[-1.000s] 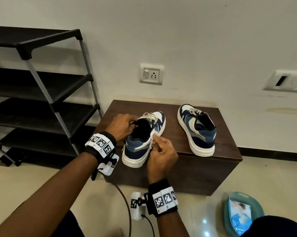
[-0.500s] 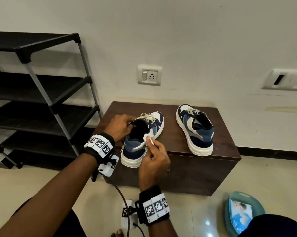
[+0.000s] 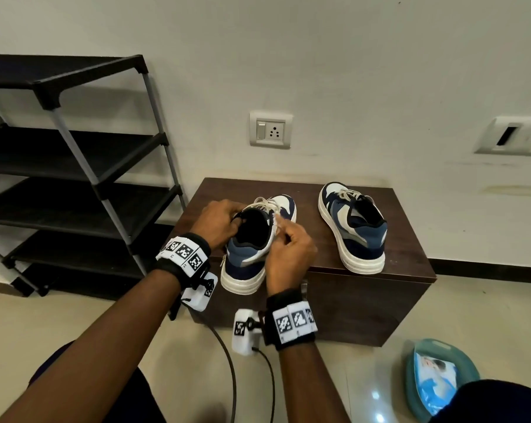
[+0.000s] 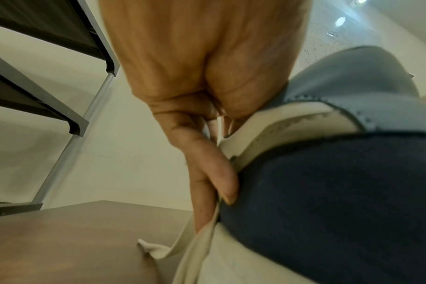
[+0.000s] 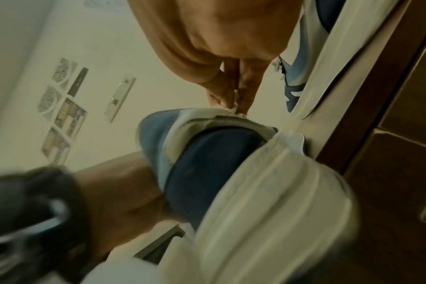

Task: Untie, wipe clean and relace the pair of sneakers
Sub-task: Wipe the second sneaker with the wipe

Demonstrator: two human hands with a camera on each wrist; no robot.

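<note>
Pale plaster wall backs a low dark wood-grain cabinet [image 3: 343, 300], its flat top carrying both sneakers. Between the two hands sits the near sneaker [image 3: 252, 248], heel toward the person: navy suede-like heel panel, lighter blue collar, off-white side stripe and a thick, ribbed cream sole. The left hand [image 3: 220, 222] curls over the collar on its outer side, and in the left wrist view its fingers [image 4: 207, 173] press a flat cream lace [image 4: 197, 247] against the navy upper, the lace's loose end lying on the cabinet top. The right hand [image 3: 288, 257] is closed in a pinch at the shoe's other side; its fingertips [image 5: 246, 96] nip a small white bit at the collar edge, whether lace or cloth I cannot tell. Beyond the right hand, well apart, the second sneaker [image 3: 354, 233] stands upright, laces loosely threaded. Past the left hand rises a black shelf rack [image 3: 74, 166] on grey metal tubes. Near the right forearm, on glossy floor tile, a teal plastic tub [image 3: 471, 370] holds a blue-and-white packet [image 3: 435, 383].
</note>
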